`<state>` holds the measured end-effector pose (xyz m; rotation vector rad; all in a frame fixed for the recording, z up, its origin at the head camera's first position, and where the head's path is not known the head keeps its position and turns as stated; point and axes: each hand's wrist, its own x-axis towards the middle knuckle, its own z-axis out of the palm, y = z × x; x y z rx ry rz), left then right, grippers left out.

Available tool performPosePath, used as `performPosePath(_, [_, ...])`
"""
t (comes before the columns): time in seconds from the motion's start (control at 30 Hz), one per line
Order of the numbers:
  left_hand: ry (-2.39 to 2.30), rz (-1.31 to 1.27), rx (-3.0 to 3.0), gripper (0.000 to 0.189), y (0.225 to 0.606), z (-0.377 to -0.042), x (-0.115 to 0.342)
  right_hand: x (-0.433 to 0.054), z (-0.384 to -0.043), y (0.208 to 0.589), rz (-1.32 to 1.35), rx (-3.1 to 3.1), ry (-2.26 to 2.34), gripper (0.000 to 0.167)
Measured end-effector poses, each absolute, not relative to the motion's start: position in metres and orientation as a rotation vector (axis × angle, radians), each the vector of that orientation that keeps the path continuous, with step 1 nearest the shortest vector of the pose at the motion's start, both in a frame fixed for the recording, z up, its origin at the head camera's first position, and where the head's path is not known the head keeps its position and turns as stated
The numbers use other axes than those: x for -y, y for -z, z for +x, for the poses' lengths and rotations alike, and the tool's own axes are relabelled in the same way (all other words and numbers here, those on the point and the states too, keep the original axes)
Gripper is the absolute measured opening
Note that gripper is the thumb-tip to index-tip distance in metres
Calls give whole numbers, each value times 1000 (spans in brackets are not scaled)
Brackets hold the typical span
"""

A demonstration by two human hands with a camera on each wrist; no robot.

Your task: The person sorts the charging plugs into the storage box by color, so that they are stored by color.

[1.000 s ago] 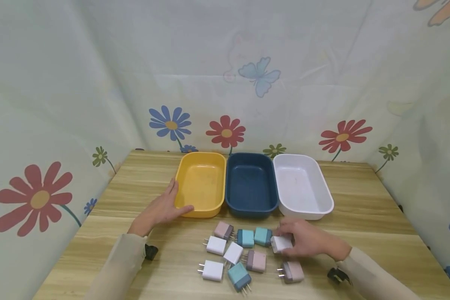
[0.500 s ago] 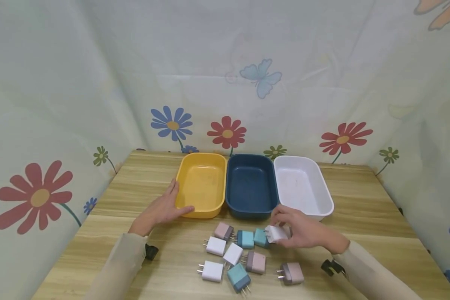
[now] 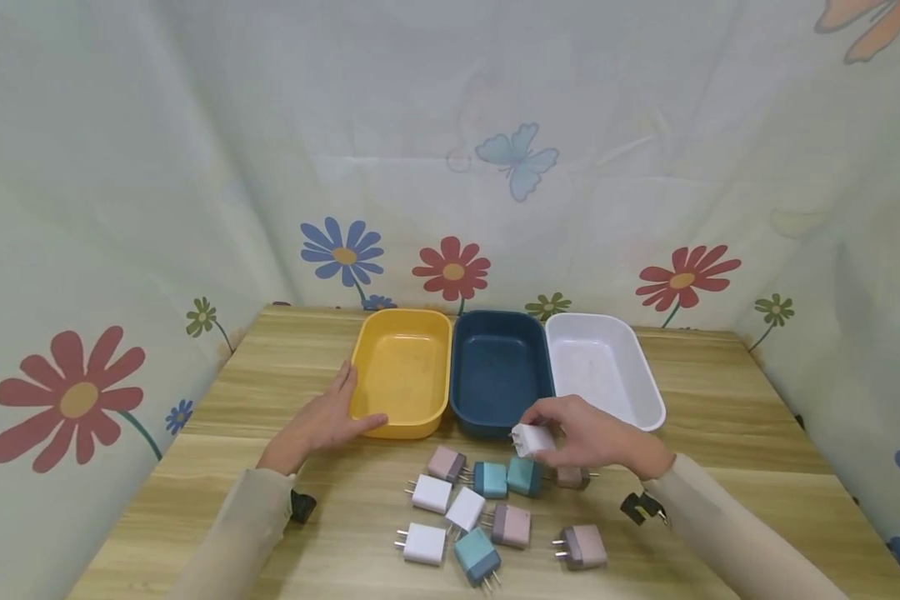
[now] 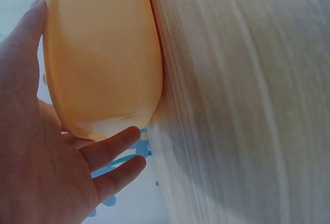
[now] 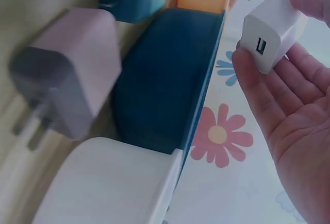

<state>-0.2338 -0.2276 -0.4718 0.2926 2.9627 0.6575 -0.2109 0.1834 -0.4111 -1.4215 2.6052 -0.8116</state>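
Note:
My right hand [image 3: 587, 433] pinches a white USB charger [image 3: 534, 439] above the table, before the dark blue bin [image 3: 502, 425]. Its USB port faces the right wrist camera on the white charger [image 5: 263, 41]. My left hand [image 3: 322, 425] rests with spread, fairly straight fingers against the near left corner of the yellow bin [image 3: 407, 427]. In the left wrist view the thumb and fingers touch the wall of the yellow bin [image 4: 105, 54]. Below my right hand lie a teal charger [image 3: 523, 477] and a pink charger [image 3: 572, 477], the latter partly hidden.
A white bin [image 3: 641, 421] stands right of the blue one. Several chargers lie on the wooden table [image 3: 330, 550], among them a white charger [image 3: 424, 543], a teal charger [image 3: 477, 557] and a pink charger [image 3: 585, 547]. A flowered cloth [image 3: 390, 167] hangs behind.
My right hand has lifted the white charger off the table and moved it left and away from me, uncovering a pink charger. My left hand has stayed at the yellow bin.

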Motion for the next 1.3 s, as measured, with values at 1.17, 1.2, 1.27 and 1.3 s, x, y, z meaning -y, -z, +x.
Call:
performPosePath(1.17, [-654,260,-2941,118,467,-229,226,-113,-278,386,-1406,-2667,621,36])
performPosePath(1.2, [-654,263,-2943,118,466,-229,226,-111,-279,386,-1398,-2673,609,36])
performPosePath(1.27, [-650,272,-2948,118,465,-229,226,-106,-283,385,-1371,-2684,597,37])
performPosePath(1.3, [-649,272,-2951,118,465,-229,226,-104,-284,386,-1349,-2693,589,38])
